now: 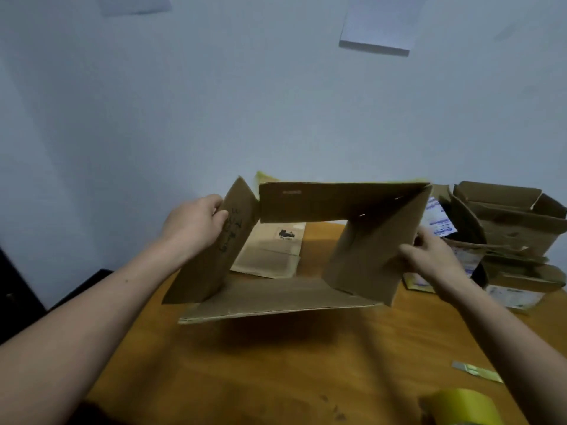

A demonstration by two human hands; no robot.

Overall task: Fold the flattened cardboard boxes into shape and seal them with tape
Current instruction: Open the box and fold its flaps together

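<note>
Hands, left (196, 222) and right (429, 256), grip opened box (337, 200) (see-through, unsealed).

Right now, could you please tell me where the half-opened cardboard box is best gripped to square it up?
Take the cardboard box by its two short side panels, one from each side, as the left hand and right hand do now. It is an open tube, leaning sideways, so a grip on opposite panels probably lets you push it square.
</note>
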